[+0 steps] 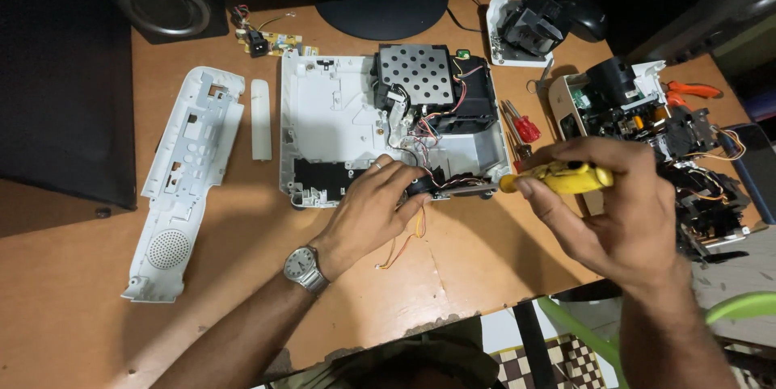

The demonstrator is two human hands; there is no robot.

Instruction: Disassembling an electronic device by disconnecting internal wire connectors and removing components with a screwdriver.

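Much already stripped: white casing [339, 122] lies open just beyond the left hand [372, 211], its side panel [182, 179] well off to the left. Left hand pinches a small black part [420, 189] at the casing's near edge; right hand [622, 211] grips a yellow screwdriver [562, 179], tip toward that part. Wiring and fan block [428, 86] remain inside.

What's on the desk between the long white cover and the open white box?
A small white strip lies between the cover and the box, apart from both; otherwise bare desk. The head view shows it.
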